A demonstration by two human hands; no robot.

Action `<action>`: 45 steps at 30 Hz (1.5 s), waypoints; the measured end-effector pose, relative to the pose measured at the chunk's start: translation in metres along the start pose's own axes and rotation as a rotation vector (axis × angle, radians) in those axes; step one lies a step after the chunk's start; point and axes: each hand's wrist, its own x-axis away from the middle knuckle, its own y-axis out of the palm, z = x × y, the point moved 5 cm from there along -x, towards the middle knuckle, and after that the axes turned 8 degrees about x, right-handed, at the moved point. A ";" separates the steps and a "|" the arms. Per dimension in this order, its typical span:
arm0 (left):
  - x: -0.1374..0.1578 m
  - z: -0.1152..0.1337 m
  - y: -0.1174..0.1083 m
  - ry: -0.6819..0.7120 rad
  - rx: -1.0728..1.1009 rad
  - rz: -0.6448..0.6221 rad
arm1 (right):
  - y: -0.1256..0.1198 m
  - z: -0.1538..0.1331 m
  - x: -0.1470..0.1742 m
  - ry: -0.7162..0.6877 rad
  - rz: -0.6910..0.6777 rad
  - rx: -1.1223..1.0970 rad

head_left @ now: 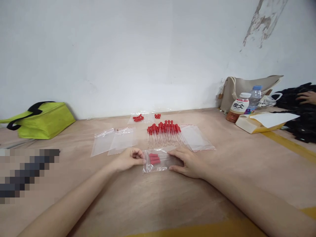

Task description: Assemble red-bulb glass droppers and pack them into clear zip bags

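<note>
Held bag [149, 168]: colourless, clear. Flat bag [198, 138]: clear, thin red line at the edge. Droppers [161, 129]: red bulbs, clear stems. Table [98, 184]: brown, with yellow tape [288, 144]. Pouch [46, 121]: lime green, black strap. Tote [227, 97]: beige. Drink bottle [238, 107]: white cap, white label with black characters, brown base. Water bottle [255, 96]: clear, blue cap. Wall [111, 49]: white, grey-brown patch.

The left forearm [80, 200] and the right forearm [242, 198] are bared and angled inward; the left hand [132, 158] is curled, its fingers pinched in toward the thumb; the right hand [189, 162] is held low, thumb and fingers spread apart.
</note>
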 end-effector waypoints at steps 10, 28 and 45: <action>-0.095 0.014 -0.044 -0.032 -0.112 0.466 | -0.002 -0.001 -0.001 -0.003 -0.023 -0.008; -0.122 0.002 -0.054 -0.157 -0.153 0.547 | -0.003 -0.002 -0.001 -0.010 -0.022 -0.005; 0.015 0.012 -0.046 0.285 0.271 0.568 | -0.004 -0.002 -0.001 -0.004 -0.032 -0.004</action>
